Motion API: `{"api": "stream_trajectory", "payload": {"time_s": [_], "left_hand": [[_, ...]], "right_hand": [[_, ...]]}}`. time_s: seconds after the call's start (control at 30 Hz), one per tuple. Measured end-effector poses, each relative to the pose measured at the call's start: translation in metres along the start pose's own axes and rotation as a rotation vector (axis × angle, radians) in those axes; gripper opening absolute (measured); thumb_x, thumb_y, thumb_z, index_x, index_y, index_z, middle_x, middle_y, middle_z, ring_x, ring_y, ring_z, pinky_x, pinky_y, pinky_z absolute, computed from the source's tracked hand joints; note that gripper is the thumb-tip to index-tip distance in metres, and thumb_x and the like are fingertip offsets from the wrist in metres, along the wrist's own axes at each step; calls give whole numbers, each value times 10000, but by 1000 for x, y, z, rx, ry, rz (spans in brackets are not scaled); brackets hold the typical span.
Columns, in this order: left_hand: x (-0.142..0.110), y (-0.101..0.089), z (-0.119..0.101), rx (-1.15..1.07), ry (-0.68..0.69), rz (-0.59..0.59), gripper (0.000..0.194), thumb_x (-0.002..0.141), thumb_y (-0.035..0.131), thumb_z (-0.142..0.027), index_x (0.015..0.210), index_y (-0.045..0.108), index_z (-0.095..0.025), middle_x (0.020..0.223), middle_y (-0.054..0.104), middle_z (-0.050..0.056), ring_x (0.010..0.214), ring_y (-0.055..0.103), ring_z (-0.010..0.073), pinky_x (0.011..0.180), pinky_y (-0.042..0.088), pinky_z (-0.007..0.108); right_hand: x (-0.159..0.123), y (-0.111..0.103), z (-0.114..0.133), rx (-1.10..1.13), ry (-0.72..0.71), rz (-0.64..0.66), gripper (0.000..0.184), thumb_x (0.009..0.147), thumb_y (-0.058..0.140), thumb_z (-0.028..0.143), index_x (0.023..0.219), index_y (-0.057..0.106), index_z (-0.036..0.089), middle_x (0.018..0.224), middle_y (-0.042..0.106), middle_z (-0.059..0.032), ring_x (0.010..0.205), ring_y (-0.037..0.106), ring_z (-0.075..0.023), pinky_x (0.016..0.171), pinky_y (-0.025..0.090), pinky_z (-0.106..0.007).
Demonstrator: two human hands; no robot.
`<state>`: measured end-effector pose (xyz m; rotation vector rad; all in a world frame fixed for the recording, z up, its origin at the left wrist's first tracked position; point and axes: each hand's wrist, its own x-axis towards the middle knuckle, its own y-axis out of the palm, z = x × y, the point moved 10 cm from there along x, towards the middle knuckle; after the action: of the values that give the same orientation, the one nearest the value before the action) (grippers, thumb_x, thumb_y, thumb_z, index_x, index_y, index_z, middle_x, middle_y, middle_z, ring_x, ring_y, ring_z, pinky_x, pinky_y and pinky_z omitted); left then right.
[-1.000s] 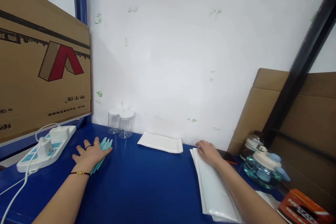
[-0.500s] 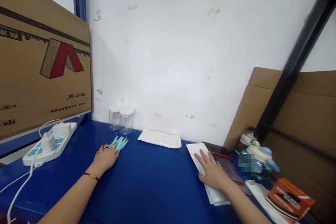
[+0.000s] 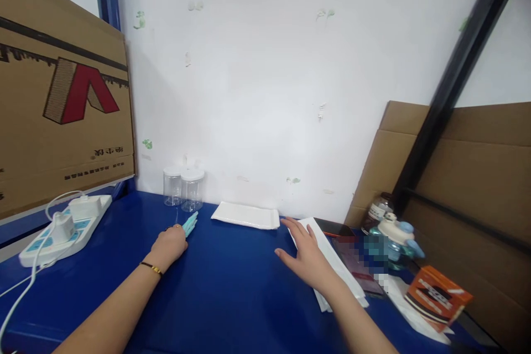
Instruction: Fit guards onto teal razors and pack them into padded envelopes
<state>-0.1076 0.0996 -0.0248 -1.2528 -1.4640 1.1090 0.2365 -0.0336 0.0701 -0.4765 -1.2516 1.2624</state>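
My left hand (image 3: 170,244) is closed around a bundle of slim light-teal pieces (image 3: 190,223) whose tips stick out past the fingers; their exact kind is hard to make out. It rests low over the blue table, just in front of two clear jars. With fingers spread and thumb out, my right hand (image 3: 306,257) hovers beside and partly over a white flat packet (image 3: 338,263) on the right. Nothing shows in its grip. Another white flat packet (image 3: 245,215) lies near the wall, between the two hands.
Two clear jars with white lids (image 3: 192,191) stand at the wall. A power strip (image 3: 68,229) with plugs and cables lies left, below a large cardboard box (image 3: 83,149). On the right are a dark phone (image 3: 332,228), a brown bottle (image 3: 378,213), a teal bottle (image 3: 392,246) and an orange box (image 3: 437,296).
My right hand has lifted off the white packet and shifted left. The left fingers have gathered the teal pieces from a fan into a tighter bundle. The view has turned slightly right.
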Motion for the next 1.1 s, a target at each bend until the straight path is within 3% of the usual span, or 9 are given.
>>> {"api": "stream_trajectory", "payload": {"time_s": [0.17, 0.37, 0.47, 0.57, 0.63, 0.77, 0.87, 1.0, 1.1], "left_hand": [[7, 9, -12, 54, 35, 27, 321, 741, 447, -199, 1016, 540, -64, 946, 607, 193, 861, 608, 272, 722, 452, 345], [23, 1, -11, 37, 108, 59, 593, 732, 469, -464, 1139, 495, -34, 1076, 561, 229, 1035, 527, 323, 854, 407, 382], [23, -10, -3, -2, 98, 100, 767, 675, 461, -622, 1183, 477, -48, 1131, 544, 224, 1095, 483, 344, 861, 402, 382], [8, -30, 12, -33, 38, 61, 744, 664, 435, -668, 1117, 513, -83, 1104, 560, 200, 1047, 513, 329, 805, 423, 362], [-13, -37, 17, -52, 37, 69, 616, 690, 428, -640, 1001, 553, -124, 1008, 599, 157, 931, 566, 288, 735, 436, 337], [-66, -26, 17, 64, 28, 157, 323, 711, 505, -486, 787, 567, -179, 828, 622, 88, 742, 588, 248, 597, 409, 314], [-89, -18, 0, 160, 87, 122, 165, 763, 463, -308, 763, 565, -178, 806, 619, 81, 718, 583, 230, 595, 392, 306], [-86, -9, -35, 124, 241, 80, 161, 797, 429, -226, 823, 580, -175, 847, 610, 75, 769, 575, 208, 661, 408, 293], [-71, -14, -48, 111, 279, -17, 265, 780, 494, -223, 1027, 575, -167, 999, 574, 100, 896, 545, 221, 765, 409, 307]], "right_hand": [[9, 12, 11, 189, -8, -45, 504, 777, 536, 308, 1260, 403, 263, 1302, 448, -58, 1233, 384, -221, 1089, 146, -471], [6, 40, -3, 339, 25, -76, 435, 755, 543, 233, 1186, 482, 234, 1188, 519, -65, 1119, 485, -224, 992, 355, -410], [4, 50, -9, 370, 25, -67, 425, 751, 540, 206, 1173, 499, 231, 1167, 529, -61, 1094, 505, -216, 954, 398, -383], [3, 51, -13, 397, 35, -81, 418, 760, 529, 210, 1176, 497, 238, 1168, 523, -63, 1078, 516, -219, 885, 449, -366], [2, 49, -15, 414, 52, -91, 410, 772, 514, 225, 1181, 492, 241, 1162, 520, -68, 1060, 528, -224, 804, 487, -348], [1, 46, -13, 430, 55, -85, 394, 779, 500, 242, 1172, 495, 249, 1139, 529, -67, 1021, 546, -222, 633, 505, -286], [-1, 45, -10, 433, 43, -86, 392, 777, 495, 237, 1169, 497, 249, 1136, 529, -66, 1004, 551, -219, 581, 493, -267], [-1, 45, -10, 429, 39, -86, 390, 776, 495, 234, 1165, 498, 243, 1124, 527, -69, 978, 556, -215, 582, 490, -269], [-2, 45, -14, 431, 49, -90, 392, 775, 493, 232, 1167, 497, 239, 1124, 526, -73, 980, 553, -216, 578, 490, -270]]}}
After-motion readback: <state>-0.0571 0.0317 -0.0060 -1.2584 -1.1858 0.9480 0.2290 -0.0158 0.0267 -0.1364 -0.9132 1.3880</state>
